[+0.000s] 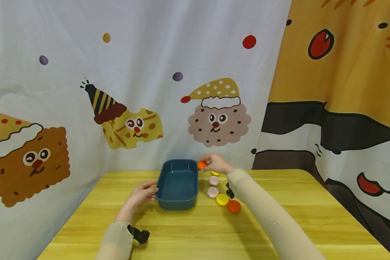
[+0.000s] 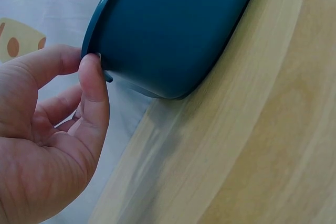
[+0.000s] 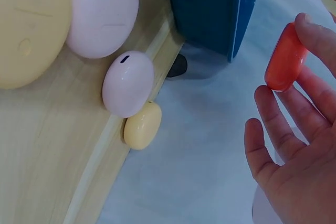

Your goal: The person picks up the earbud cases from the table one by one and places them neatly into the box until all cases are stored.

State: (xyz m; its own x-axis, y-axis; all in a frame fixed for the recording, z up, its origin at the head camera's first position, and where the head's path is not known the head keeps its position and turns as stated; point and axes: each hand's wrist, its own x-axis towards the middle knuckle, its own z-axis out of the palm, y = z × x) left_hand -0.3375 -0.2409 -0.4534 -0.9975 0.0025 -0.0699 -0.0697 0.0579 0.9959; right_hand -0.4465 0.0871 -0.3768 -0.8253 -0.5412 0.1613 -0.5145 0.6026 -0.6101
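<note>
One orange disc (image 1: 202,165) is off the counter (image 1: 182,234), pinched in my right hand (image 1: 217,163); five other discs lie on the wood. None shows in the bin (image 1: 177,204), whose floor is bare in the head view. Judgement: early stage, with one piece lifted and none inside.

Right hand: thumb and fingertips pinch the orange disc at its edges; the lower fingers are loosely bent and carry nothing. The head view places it just beside the bin's far right corner, outside the rim; the right wrist view shows a gap between disc and bin, so not touching.

Left hand (image 1: 141,193): thumb and forefinger pinch the rim on the bin's left side, probably to steady it. The bin stands open side up at the far part of the counter.

Left to handle, in a bent line right of the bin, near to far: second orange disc (image 1: 234,206), near yellow disc (image 1: 222,199), near pink disc (image 1: 212,192), far pink disc (image 1: 213,180), far yellow disc (image 1: 215,173). The last is partly hidden by my right hand in the head view, but the right wrist view shows it. Neither hand touches any of these five. The nearest three lie close together; I cannot tell for certain which touch.
</note>
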